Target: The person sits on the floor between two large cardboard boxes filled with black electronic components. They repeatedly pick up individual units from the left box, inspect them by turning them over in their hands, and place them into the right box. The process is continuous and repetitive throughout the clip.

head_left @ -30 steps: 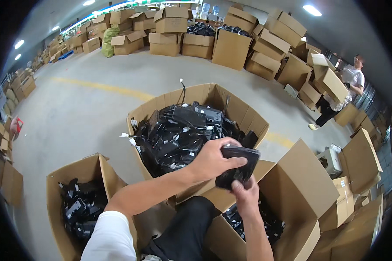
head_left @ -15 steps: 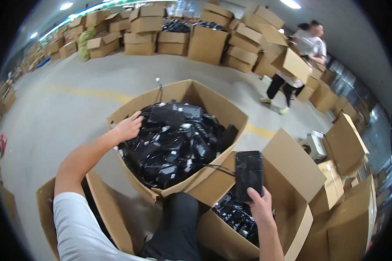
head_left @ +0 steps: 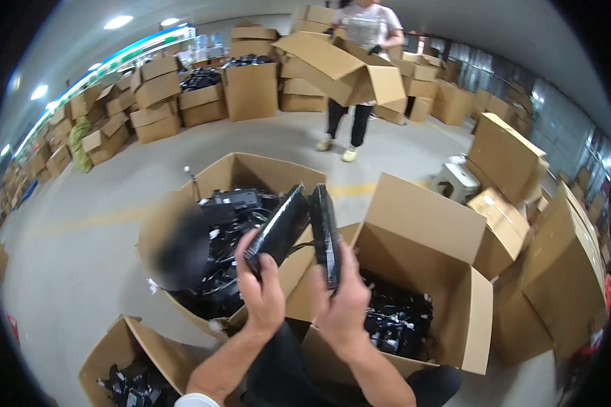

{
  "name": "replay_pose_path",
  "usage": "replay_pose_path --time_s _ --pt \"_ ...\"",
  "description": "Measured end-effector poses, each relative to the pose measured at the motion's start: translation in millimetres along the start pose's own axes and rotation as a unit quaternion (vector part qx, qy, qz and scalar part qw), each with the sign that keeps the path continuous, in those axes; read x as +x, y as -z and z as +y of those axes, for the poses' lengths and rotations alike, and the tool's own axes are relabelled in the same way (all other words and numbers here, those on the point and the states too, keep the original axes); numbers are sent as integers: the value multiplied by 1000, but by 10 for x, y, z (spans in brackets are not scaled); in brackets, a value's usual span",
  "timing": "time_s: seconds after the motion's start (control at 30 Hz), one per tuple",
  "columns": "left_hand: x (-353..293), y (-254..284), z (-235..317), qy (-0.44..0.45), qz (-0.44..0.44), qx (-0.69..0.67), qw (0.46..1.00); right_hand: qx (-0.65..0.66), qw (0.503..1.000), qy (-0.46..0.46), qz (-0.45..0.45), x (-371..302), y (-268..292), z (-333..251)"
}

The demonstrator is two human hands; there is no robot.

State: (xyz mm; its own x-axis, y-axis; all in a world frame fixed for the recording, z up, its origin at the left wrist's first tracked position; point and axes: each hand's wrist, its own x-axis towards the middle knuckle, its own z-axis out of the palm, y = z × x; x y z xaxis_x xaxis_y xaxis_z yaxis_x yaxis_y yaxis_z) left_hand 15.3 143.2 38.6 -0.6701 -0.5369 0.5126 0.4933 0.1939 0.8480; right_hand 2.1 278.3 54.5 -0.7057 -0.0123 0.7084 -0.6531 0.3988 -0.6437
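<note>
My left hand (head_left: 261, 302) is closed round a black rectangular pack (head_left: 282, 227) in shiny wrap, tilted with its top toward the right. A second, similar black pack (head_left: 326, 234) stands nearly upright in my right hand (head_left: 343, 308). The two packs are close together, over the gap between two cartons. A dark cable shows beside them. Behind my left hand, the large carton (head_left: 278, 171) holds a heap of black packs and cables (head_left: 234, 203). Below my right hand, the flapped carton (head_left: 424, 217) has black packs (head_left: 399, 315) at its bottom.
A smaller carton (head_left: 166, 353) with black pieces stands at the lower left. A blurred dark shape (head_left: 183, 247) covers the large carton's left side. Ahead, a person (head_left: 366, 27) carries an open carton (head_left: 326, 64). Cartons (head_left: 251, 88) line the back; more stand at right beside a white device (head_left: 457, 182).
My left hand has left the heap and now holds a pack near the other one. My right hand has moved left with its pack. The view has turned right; the person faces me.
</note>
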Motion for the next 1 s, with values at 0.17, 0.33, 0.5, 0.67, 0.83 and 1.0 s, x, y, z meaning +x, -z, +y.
replay_pose_path --time_s 0.17,0.33,0.5,0.67,0.83,1.0 --pt "-322 -563 58 -62 -140 -168 974 -2 996 92 -16 -223 375 179" --pt "-378 -385 89 154 -195 -152 957 43 996 -50 -63 -167 1271 285" --pt "-632 -658 333 107 -306 -115 939 298 901 -314 -32 -34 1561 620" --pt "-853 -877 48 4 -274 -107 956 264 906 -321 77 -403 1544 909" --pt "-865 -989 -1 132 -298 -118 938 243 927 -266 99 -473 1612 922" --pt "-709 -1021 40 326 -424 -137 834 153 962 -217 68 -442 1729 997"
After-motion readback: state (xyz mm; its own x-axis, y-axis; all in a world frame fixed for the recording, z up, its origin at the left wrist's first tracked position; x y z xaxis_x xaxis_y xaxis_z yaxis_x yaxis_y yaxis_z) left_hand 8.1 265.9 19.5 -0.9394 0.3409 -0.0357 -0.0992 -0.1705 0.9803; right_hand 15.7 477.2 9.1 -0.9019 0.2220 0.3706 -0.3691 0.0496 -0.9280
